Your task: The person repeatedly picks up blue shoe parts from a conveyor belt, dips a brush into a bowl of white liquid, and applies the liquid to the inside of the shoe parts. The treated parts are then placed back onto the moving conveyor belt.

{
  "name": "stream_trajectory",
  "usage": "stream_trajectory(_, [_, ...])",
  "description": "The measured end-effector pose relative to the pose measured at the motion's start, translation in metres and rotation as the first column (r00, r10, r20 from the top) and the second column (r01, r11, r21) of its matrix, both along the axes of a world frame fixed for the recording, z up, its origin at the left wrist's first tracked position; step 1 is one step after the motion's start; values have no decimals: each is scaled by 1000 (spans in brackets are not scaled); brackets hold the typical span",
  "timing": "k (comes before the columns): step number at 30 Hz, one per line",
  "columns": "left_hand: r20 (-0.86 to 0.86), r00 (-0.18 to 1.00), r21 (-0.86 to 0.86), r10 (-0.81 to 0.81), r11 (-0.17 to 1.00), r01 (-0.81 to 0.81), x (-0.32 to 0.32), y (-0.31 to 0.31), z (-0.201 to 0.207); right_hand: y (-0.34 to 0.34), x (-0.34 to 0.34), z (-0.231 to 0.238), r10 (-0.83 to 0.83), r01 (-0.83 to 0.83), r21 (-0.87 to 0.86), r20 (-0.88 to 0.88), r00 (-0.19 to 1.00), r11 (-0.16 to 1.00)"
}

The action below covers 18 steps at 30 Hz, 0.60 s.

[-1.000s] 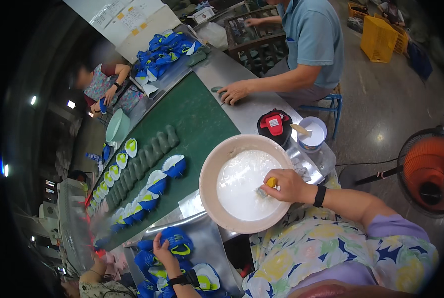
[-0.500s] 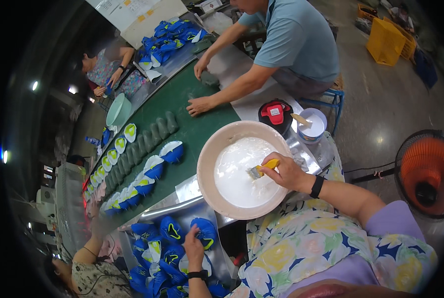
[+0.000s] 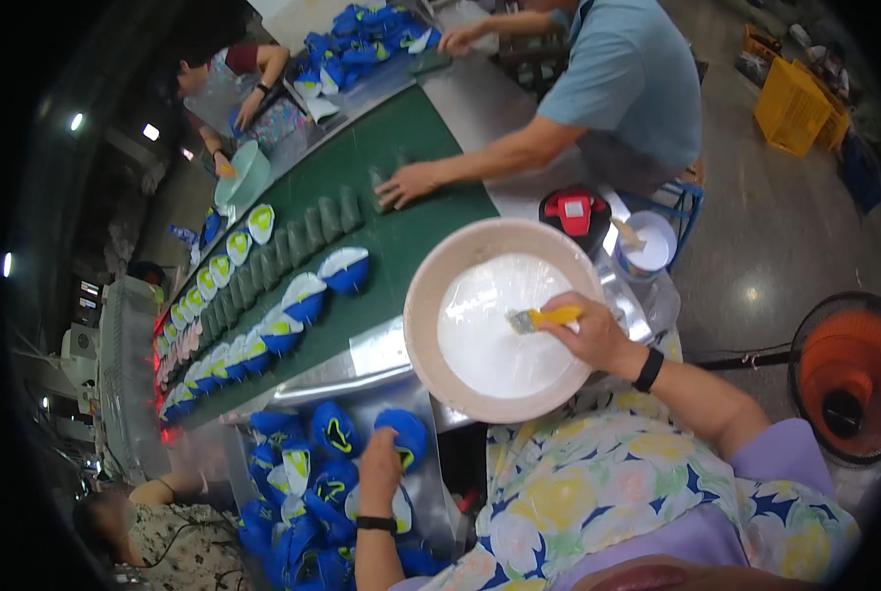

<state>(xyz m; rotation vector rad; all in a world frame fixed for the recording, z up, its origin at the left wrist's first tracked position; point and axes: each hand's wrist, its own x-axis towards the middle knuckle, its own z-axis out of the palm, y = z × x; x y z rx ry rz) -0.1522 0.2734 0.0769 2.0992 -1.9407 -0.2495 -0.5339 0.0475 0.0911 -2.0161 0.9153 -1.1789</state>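
Observation:
My right hand [image 3: 598,333] grips a flat brush [image 3: 559,315] with a yellow handle. Its bristles hang over the white liquid in a large pale pink basin [image 3: 423,325]. Down to the left, my left hand [image 3: 379,461] is at a blue shoe upper [image 3: 401,429] with a lime-green lining, the fingers closed at its near edge and partly hidden. That upper lies at the side of a pile of similar blue shoe uppers [image 3: 307,492] on a metal tray [image 3: 419,396].
Beyond the basin runs a green conveyor belt [image 3: 401,286] with rows of uppers and dark grey lasts [image 3: 312,229]. Across it a person in a light blue shirt [image 3: 638,79] handles a grey piece. A white tub [image 3: 647,246] and an orange fan [image 3: 849,369] are at the right.
My left hand has closed in on the blue upper. The brush has lifted slightly and shifted right within the basin. Across the belt, the co-worker's hands have moved apart.

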Motion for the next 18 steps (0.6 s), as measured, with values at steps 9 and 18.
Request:
stream_trajectory(9, [-684,705,-192,186,887,-420,43,-12,42,-41,29,43,313,-305,230,3,950,924])
stream_trajectory(18, [-997,82,-24,1,954,-299,14,-54,61,-30,58,32,633,-683,93,-481,607,725])
